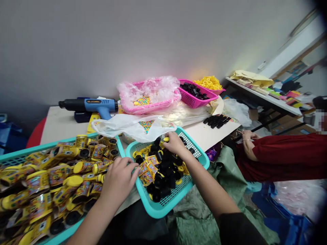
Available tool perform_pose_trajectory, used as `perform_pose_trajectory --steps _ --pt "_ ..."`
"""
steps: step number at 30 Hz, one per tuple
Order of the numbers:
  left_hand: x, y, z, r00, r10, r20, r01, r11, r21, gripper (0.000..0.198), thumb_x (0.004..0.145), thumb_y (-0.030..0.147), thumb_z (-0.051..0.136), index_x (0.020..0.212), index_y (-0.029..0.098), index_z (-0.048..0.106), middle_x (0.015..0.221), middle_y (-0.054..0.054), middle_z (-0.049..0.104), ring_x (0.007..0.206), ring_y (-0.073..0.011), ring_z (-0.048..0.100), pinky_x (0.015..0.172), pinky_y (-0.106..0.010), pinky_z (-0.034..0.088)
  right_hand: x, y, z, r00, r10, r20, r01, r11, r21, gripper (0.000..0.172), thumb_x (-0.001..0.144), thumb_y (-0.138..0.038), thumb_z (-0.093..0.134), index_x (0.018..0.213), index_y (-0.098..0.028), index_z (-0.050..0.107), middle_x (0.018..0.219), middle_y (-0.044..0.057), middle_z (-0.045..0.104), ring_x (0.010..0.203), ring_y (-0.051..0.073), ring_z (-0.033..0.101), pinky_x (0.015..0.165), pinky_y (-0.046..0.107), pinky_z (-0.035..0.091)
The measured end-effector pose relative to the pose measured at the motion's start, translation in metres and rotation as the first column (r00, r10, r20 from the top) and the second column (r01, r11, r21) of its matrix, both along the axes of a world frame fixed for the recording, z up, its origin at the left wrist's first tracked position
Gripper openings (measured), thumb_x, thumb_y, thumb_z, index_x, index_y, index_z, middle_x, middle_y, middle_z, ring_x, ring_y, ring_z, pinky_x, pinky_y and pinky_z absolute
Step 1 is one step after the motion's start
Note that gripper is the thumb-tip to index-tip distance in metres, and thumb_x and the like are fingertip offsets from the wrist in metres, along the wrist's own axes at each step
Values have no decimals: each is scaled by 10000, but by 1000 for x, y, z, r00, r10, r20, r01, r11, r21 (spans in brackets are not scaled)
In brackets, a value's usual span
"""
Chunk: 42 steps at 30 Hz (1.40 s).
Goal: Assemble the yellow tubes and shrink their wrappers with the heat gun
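My left hand [119,177] rests palm down between two teal baskets, its fingers curled over the near rim of the smaller teal basket [163,209]. My right hand [174,143] reaches into that basket from the far side, fingers closed around a yellow cap [166,139]. The basket holds several black tubes [163,177], yellow caps and printed labels [148,172]. The larger teal basket [15,154] at the left is heaped with labelled, yellow-capped tubes [63,180].
A blue heat gun [94,105] lies at the table's back. A clear bag with colourful beads [146,126], pink baskets [150,97] [195,95] and yellow rings [208,82] sit behind. A person in a red sleeve [281,156] works at the right.
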State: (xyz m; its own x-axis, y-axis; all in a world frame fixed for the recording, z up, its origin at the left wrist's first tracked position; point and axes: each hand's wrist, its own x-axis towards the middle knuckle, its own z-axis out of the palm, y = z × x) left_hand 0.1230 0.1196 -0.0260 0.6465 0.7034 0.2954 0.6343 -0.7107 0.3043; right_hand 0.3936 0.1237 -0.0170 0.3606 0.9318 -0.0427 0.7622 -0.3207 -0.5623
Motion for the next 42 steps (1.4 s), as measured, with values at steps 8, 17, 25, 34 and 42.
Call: perform_pose_trajectory --steps 8,17,25,34,42 --pt "20 -10 7 999 -35 -40 35 999 -7 224 835 185 541 705 230 717 732 -42 696 770 -238 606 635 -349 391 -30 -81 20 894 51 -445 51 975 215 405 748 -476 609 1019 -185 534 1013 56 607 902 179 574 787 296 460" --pt "-10 -41 15 979 -9 205 -73 918 389 170 883 140 505 726 194 544 713 -46 609 707 -214 526 656 -344 372 -123 -100 14 646 137 -751 -11 985 170 468 831 -591 525 726 -146 626 660 14 558 645 138 506 664 271 410" --pt "-37 -55 11 843 156 515 -91 985 -149 168 864 352 575 1006 269 608 1177 -75 556 1134 -254 533 901 -405 470 -144 -90 26 723 266 -637 -86 950 299 282 818 -419 618 692 -168 637 719 10 600 721 140 542 719 262 403" --pt "-40 -55 13 469 657 591 215 564 -798 623 686 404 770 1224 198 532 546 71 607 551 -106 612 569 -201 523 -156 -94 26 766 341 -545 -184 929 322 294 840 -400 619 651 -176 611 675 -2 554 687 125 513 681 253 379" --pt "-58 -54 24 431 699 572 78 602 -795 311 582 473 806 741 207 776 766 -53 771 561 -182 699 511 -246 590 -145 -98 24 196 290 -937 47 951 304 292 747 -356 640 993 -226 551 957 26 537 811 145 494 728 246 429"
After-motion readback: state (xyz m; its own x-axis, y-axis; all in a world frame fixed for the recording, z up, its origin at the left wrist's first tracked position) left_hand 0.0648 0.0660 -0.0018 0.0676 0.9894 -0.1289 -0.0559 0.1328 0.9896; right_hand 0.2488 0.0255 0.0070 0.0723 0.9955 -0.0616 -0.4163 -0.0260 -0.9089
